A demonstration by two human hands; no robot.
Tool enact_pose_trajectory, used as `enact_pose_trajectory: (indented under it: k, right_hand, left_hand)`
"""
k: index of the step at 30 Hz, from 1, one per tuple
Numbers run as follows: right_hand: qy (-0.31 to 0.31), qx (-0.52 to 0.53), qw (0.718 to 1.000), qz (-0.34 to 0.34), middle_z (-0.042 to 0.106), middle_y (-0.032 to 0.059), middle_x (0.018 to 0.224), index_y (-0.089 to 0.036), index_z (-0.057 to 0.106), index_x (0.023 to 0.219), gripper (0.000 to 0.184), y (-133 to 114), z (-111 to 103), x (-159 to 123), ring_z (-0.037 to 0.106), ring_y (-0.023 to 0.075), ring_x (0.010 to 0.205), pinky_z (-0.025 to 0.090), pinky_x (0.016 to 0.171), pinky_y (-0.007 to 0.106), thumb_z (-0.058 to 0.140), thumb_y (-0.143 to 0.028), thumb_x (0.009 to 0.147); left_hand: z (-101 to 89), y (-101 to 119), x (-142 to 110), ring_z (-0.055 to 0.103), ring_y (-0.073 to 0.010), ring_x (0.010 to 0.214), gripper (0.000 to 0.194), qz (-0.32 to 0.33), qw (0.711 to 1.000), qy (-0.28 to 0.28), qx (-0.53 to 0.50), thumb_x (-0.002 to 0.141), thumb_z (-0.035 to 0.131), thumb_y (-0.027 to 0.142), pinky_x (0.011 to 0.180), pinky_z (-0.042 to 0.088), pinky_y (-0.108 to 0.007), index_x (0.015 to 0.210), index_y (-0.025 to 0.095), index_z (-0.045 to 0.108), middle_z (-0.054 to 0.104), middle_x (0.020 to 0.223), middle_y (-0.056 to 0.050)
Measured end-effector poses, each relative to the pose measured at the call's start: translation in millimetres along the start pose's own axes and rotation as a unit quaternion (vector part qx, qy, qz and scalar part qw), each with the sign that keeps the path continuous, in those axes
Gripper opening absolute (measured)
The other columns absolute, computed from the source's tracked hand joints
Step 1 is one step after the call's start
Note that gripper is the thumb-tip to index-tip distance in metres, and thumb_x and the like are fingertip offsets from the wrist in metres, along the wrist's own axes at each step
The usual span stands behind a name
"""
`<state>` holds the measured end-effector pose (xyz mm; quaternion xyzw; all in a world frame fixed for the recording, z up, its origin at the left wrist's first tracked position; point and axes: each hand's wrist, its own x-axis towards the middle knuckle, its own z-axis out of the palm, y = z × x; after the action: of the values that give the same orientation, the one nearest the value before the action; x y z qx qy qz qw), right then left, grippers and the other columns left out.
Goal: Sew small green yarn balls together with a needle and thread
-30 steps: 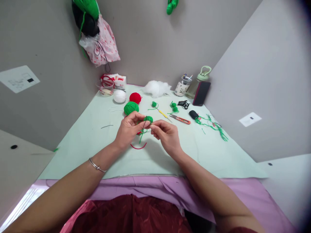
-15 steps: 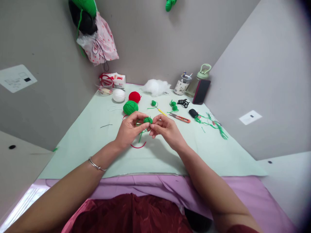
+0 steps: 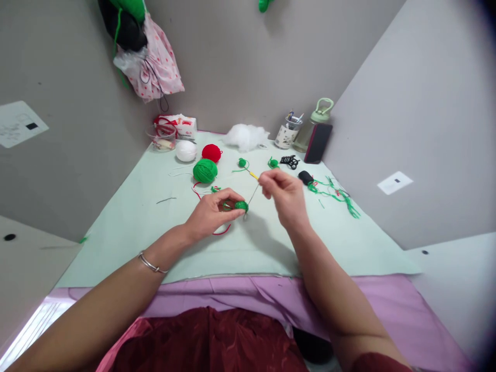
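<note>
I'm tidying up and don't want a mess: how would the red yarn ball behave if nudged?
The red yarn ball looks round, so it would probably roll. Being wound yarn, it is likely light and slightly squashy. Its loose loop might snag or unwind.

"What gets cut off?"
"The green shape (image 3: 264,5) at top centre, and the white card (image 3: 21,124) at far left."
"Anything hidden?"
"The left hand (image 3: 211,209) covers part of the green piece (image 3: 241,205); the right hand (image 3: 284,196) hides the yellow tool's (image 3: 253,175) near end."
"And its grip on the thin strand (image 3: 253,195)?"
"Too small to tell exactly."
</note>
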<state>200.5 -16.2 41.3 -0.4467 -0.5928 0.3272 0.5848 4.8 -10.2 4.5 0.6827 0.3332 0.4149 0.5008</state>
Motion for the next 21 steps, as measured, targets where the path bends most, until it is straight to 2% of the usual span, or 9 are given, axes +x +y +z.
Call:
enact_pose_trajectory:
  k: [2, 3, 5, 7, 9, 11, 13, 18, 21]
  right_hand:
    - [0.026, 0.072, 0.996, 0.043, 0.06, -0.0008, 0.07, -0.019, 0.064, 0.077, 0.025, 0, -6, 4, 0.052, 0.0098, 0.059, 0.04, 0.053, 0.023, 0.074, -0.041, 0.083]
    - [0.018, 0.106, 0.992, 0.071, 0.063, 0.0002, 0.073, -0.019, 0.063, 0.078, 0.027, -1, -8, 5, 0.055, 0.0103, 0.061, 0.041, 0.052, 0.022, 0.075, -0.042, 0.082]
    - [-0.04, 0.165, 0.976, 0.135, 0.066, 0.0014, 0.075, -0.019, 0.059, 0.079, 0.033, -3, -9, 5, 0.059, 0.0114, 0.061, 0.041, 0.049, 0.021, 0.077, -0.046, 0.08]
    - [-0.119, 0.206, 0.952, 0.192, 0.06, -0.0022, 0.062, -0.019, 0.056, 0.079, 0.035, -7, -8, 3, 0.053, 0.0092, 0.05, 0.038, 0.044, 0.02, 0.077, -0.046, 0.079]
    - [-0.166, 0.234, 0.933, 0.216, 0.045, -0.0085, 0.05, -0.018, 0.055, 0.078, 0.033, -11, -8, 2, 0.036, 0.0047, 0.04, 0.029, 0.041, 0.017, 0.077, -0.043, 0.081]
    - [-0.154, 0.255, 0.932, 0.207, 0.03, -0.0125, 0.046, -0.017, 0.056, 0.077, 0.03, -14, -11, 4, 0.02, 0.0027, 0.039, 0.021, 0.04, 0.016, 0.077, -0.038, 0.082]
    - [-0.11, 0.267, 0.939, 0.189, 0.023, -0.0133, 0.047, -0.017, 0.056, 0.077, 0.028, -16, -17, 8, 0.014, 0.0031, 0.041, 0.018, 0.04, 0.016, 0.077, -0.035, 0.082]
    - [-0.056, 0.278, 0.942, 0.178, 0.022, -0.0129, 0.048, -0.017, 0.056, 0.076, 0.025, -15, -30, 15, 0.012, 0.0039, 0.043, 0.02, 0.041, 0.017, 0.076, -0.031, 0.084]
    - [-0.049, 0.271, 0.945, 0.175, 0.027, -0.0115, 0.05, -0.017, 0.058, 0.078, 0.022, -14, -32, 16, 0.018, 0.004, 0.044, 0.023, 0.041, 0.017, 0.074, -0.03, 0.085]
  left_hand:
    - [0.4, 0, 0, 0.062, -0.0161, 0.083, 0.024, -0.011, 1.0, -0.02, 0.002, 0.078, 0.077, 0.033, 0.075, 0.053, -0.029, 0.095, 0.017, 0.071, 0.068, 0.091, -0.004]
    - [0.3, 0, 0, 0.062, -0.0164, 0.084, 0.024, -0.014, 1.0, -0.024, 0.002, 0.078, 0.076, 0.033, 0.075, 0.053, -0.029, 0.095, 0.018, 0.071, 0.068, 0.091, -0.004]
    - [-0.3, 0, 0, 0.062, -0.0167, 0.086, 0.026, -0.021, 0.999, -0.029, 0.009, 0.078, 0.076, 0.034, 0.076, 0.053, -0.029, 0.097, 0.018, 0.071, 0.069, 0.093, -0.005]
    - [-0.8, 0, 0, 0.063, -0.0167, 0.086, 0.028, -0.027, 0.998, -0.042, 0.023, 0.079, 0.075, 0.036, 0.077, 0.053, -0.029, 0.1, 0.018, 0.071, 0.07, 0.096, -0.005]
    - [-0.7, 0, 0, 0.063, -0.0162, 0.085, 0.028, -0.032, 0.997, -0.065, 0.037, 0.08, 0.075, 0.035, 0.08, 0.053, -0.03, 0.101, 0.018, 0.072, 0.071, 0.099, -0.006]
    - [0.2, 0, -1, 0.063, -0.0154, 0.085, 0.026, -0.04, 0.995, -0.09, 0.036, 0.08, 0.074, 0.033, 0.08, 0.052, -0.029, 0.101, 0.018, 0.073, 0.071, 0.101, -0.006]
    - [1.6, 0, -2, 0.063, -0.0143, 0.084, 0.025, -0.046, 0.993, -0.11, 0.027, 0.08, 0.074, 0.032, 0.078, 0.051, -0.027, 0.1, 0.018, 0.073, 0.071, 0.101, -0.006]
    - [3.5, 4, -3, 0.06, -0.0112, 0.075, 0.022, -0.046, 0.987, -0.154, 0.009, 0.079, 0.075, 0.031, 0.073, 0.05, -0.025, 0.097, 0.017, 0.074, 0.07, 0.092, -0.003]
    - [1.9, 5, -2, 0.063, -0.0126, 0.073, 0.029, -0.086, 0.984, -0.153, -0.03, 0.078, 0.077, 0.032, 0.07, 0.05, -0.026, 0.102, 0.017, 0.073, 0.071, 0.086, -0.004]
